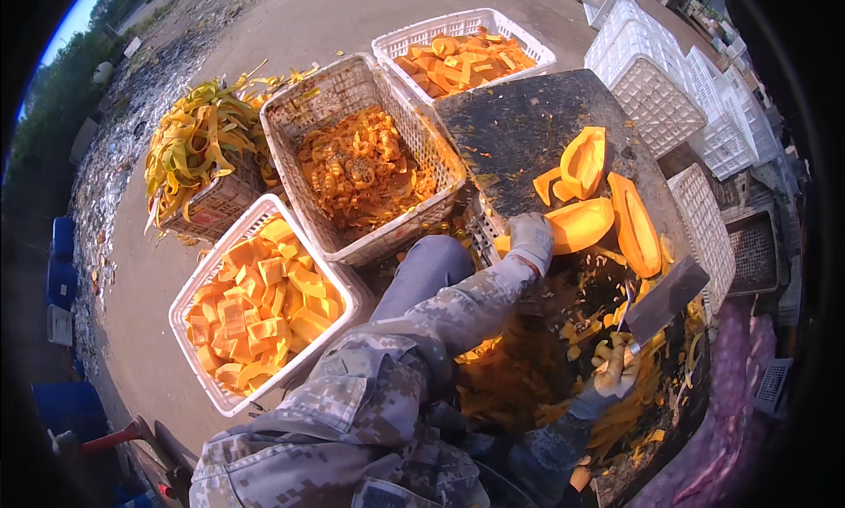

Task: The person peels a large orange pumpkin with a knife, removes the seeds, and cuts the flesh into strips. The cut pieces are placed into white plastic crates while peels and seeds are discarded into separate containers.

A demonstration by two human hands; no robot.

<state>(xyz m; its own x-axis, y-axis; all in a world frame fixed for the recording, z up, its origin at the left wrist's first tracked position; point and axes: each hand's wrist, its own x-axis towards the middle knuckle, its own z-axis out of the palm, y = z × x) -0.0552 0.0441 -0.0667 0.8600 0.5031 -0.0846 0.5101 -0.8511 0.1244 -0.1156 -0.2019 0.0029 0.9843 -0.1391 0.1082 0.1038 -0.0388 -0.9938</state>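
Observation:
My left hand (531,238), in a pale glove, grips the near end of a peeled orange pumpkin piece (582,224) lying on a dark, worn board (521,122). In my gloved right hand (615,370) is the handle of a cleaver (667,300), its broad blade raised to the right of that piece. A thin metal tool (626,304) shows beside the blade; its kind is unclear. Another long pumpkin piece (635,227), hollowed out, lies just right of the held one. Beyond them rests a hollowed pumpkin half (583,161) with small cut bits against it.
A white crate (191,349) of pumpkin chunks stands left. A stained crate (317,98) holds pulp; another white crate (389,42) holds cut pieces. Peelings (204,125) heap over a crate. Stacked white crates (653,79) stand right. Scraps and seeds litter the board's near side.

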